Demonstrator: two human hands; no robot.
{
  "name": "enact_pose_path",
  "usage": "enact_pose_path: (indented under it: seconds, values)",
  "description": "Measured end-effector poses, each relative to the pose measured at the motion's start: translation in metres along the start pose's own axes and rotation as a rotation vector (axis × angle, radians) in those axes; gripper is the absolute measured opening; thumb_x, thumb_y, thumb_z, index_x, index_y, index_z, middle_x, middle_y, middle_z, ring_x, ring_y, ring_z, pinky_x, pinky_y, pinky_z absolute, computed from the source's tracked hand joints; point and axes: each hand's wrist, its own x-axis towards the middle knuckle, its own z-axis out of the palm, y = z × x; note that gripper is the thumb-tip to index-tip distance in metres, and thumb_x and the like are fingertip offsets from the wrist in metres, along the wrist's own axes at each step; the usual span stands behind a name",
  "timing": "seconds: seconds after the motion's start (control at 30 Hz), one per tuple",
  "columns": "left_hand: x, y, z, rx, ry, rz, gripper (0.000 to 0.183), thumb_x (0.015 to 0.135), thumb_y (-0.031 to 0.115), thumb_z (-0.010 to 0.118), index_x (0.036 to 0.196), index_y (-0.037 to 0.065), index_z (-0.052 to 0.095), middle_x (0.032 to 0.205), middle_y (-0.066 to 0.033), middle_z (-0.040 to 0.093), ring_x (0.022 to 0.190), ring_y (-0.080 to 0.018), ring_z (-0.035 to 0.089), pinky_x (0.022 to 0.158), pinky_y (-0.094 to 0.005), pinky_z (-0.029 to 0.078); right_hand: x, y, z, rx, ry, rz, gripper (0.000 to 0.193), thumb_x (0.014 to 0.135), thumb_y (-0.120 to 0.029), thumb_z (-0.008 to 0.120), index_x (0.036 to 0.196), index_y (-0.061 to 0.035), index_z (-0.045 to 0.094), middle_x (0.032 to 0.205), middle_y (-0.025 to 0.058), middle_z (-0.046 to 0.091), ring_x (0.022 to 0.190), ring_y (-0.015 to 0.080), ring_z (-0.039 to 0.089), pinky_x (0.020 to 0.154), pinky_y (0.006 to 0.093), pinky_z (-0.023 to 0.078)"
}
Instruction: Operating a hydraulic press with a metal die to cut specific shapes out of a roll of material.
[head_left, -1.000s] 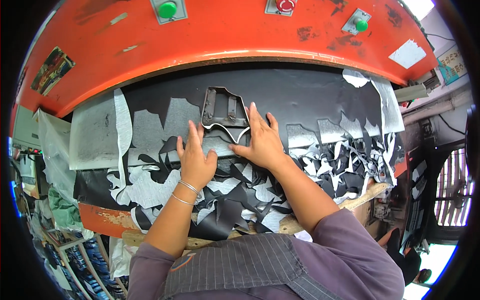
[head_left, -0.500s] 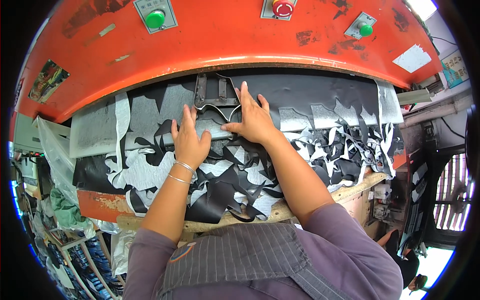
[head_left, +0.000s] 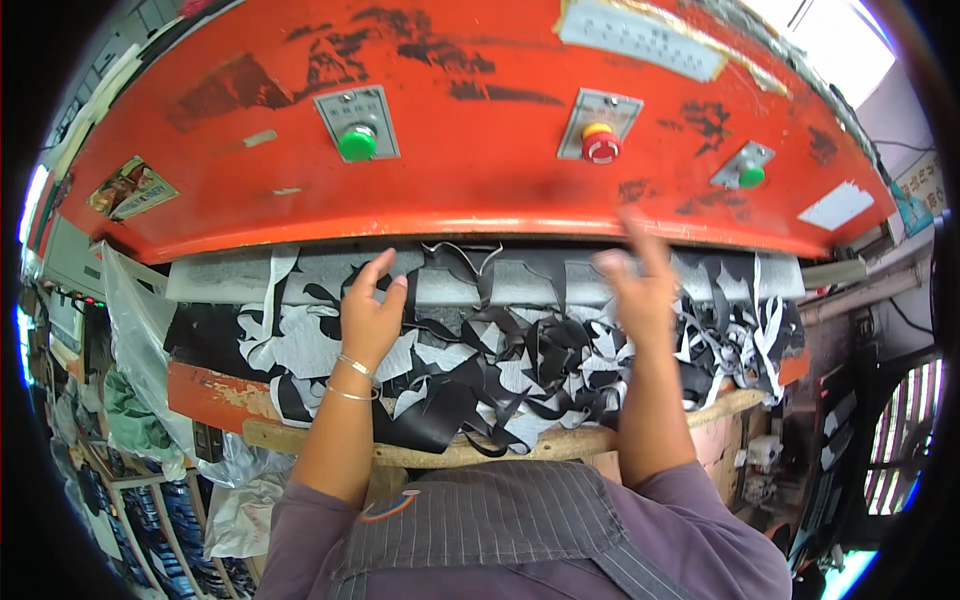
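My left hand (head_left: 372, 312) is raised over the front edge of a pale cutting board (head_left: 210, 283), thumb and fingers apart, holding nothing. To the right, my right hand (head_left: 645, 300) is smeared by motion, but its thumb and fingers show spread and empty. Between the two hands, the curved metal edge of a cutting die (head_left: 472, 270) peeks out under the red press head (head_left: 400, 205); the press head hides its rest. Black sheet material lies on the board around the die. Neither hand touches the die.
Black and white scraps (head_left: 430, 415) heap along the front, above a wooden rail (head_left: 400, 452). The press face carries a green button (head_left: 357, 143), a red button (head_left: 601, 146) and a smaller green button (head_left: 751, 177). Plastic sheeting (head_left: 135, 310) hangs at left.
Both hands have come off the cutting die, the right hand moving away to the right. The view has tilted up, so more of the press face shows and its head now covers most of the die.
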Motion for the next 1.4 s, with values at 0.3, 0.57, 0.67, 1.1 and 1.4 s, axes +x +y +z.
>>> enact_pose_path:
  seconds: [0.3, 0.57, 0.67, 1.1, 1.4]
  values:
    - [0.047, 0.143, -0.029, 0.338, 0.454, 0.833, 0.016, 0.089, 0.008, 0.057, 0.073, 0.003, 0.056, 0.07, -0.0103, 0.051, 0.067, -0.0272, 0.048, 0.063, -0.0379, 0.039, 0.139, 0.02, -0.116, -0.51, 1.091, -0.301, 0.061, 0.1, -0.048, 0.036, 0.134, 0.0012, 0.046, 0.141, 0.0242, 0.04, 0.133, 0.0356, 0.034, 0.11, 0.0468, 0.024]
    - [-0.056, 0.12, -0.033, 0.216, -0.002, 0.567, 0.024, 0.084, 0.012, 0.063, 0.063, 0.006, 0.054, 0.064, -0.0094, 0.049, 0.064, -0.0298, 0.049, 0.06, -0.0382, 0.041, 0.019, 0.009, -0.085, -0.039, 0.634, -0.349, 0.032, 0.094, -0.016, 0.051, 0.118, 0.004, 0.054, 0.11, 0.0148, 0.055, 0.102, 0.0236, 0.052, 0.091, 0.0382, 0.041]
    - [-0.137, 0.093, -0.026, 0.329, -0.457, 0.414, 0.025, 0.077, 0.036, 0.072, 0.073, 0.012, 0.066, 0.07, -0.0065, 0.058, 0.069, -0.0283, 0.057, 0.063, -0.0384, 0.048, -0.087, -0.036, -0.036, -0.239, -0.343, -0.217, 0.039, 0.079, -0.035, 0.072, 0.103, -0.0061, 0.065, 0.091, 0.0123, 0.063, 0.086, 0.0281, 0.059, 0.08, 0.0394, 0.047]
    - [-0.207, 0.051, -0.004, 0.493, -0.409, 0.43, 0.021, 0.062, 0.013, 0.067, 0.08, 0.008, 0.056, 0.083, -0.0078, 0.053, 0.086, -0.0266, 0.053, 0.075, -0.0375, 0.043, -0.205, -0.073, 0.017, -0.522, -0.844, -0.325, 0.036, 0.061, -0.027, 0.081, 0.083, -0.0073, 0.06, 0.081, 0.0086, 0.061, 0.082, 0.026, 0.063, 0.067, 0.0366, 0.052]
    - [-0.158, 0.063, -0.031, 0.443, -0.921, 0.249, 0.047, 0.078, 0.042, 0.07, 0.111, 0.009, 0.065, 0.095, -0.0101, 0.063, 0.094, -0.027, 0.06, 0.08, -0.0368, 0.049, -0.047, -0.084, 0.052, -0.309, -0.78, 0.02, 0.064, 0.074, -0.045, 0.076, 0.122, -0.0067, 0.059, 0.125, 0.0232, 0.057, 0.112, 0.0369, 0.057, 0.089, 0.044, 0.048]
